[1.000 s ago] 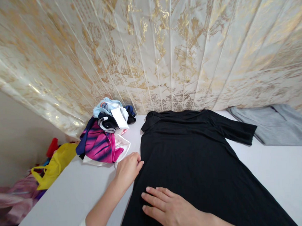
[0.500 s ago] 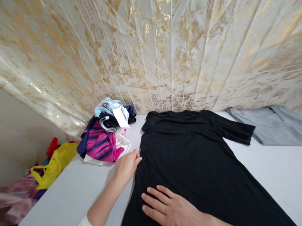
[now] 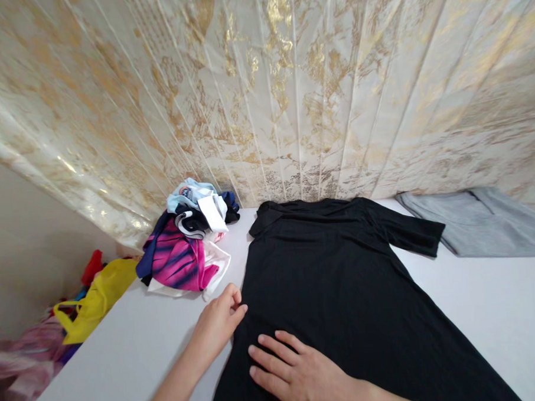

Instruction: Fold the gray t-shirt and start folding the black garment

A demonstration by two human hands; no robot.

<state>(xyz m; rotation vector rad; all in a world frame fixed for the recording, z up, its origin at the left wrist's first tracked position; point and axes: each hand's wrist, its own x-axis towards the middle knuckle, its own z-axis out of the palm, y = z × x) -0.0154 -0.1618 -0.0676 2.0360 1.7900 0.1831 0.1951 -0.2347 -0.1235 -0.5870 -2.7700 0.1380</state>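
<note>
A black short-sleeved shirt (image 3: 333,292) lies spread on the white table, its neckline toward the curtain. One sleeve reaches out to the right; on the left only a short bunched bit shows near the shoulder. At the shirt's left edge, my left hand (image 3: 220,321) is closed, thumb and curled fingers pinching the side seam area. My right hand (image 3: 301,370) rests flat on the lower part of the cloth, fingers spread. The shirt's bottom hem runs out of view.
A heap of mixed clothes (image 3: 185,245) sits at the back left of the table (image 3: 110,355). Folded grey cloth (image 3: 494,226) lies at the back right. Beyond the left edge are a yellow garment (image 3: 103,296) and pink clothing (image 3: 30,364). A gold-patterned curtain (image 3: 263,94) hangs behind.
My left hand has slid down the shirt's left edge, toward me. My right hand stays flat in nearly the same place. The view has shifted slightly.
</note>
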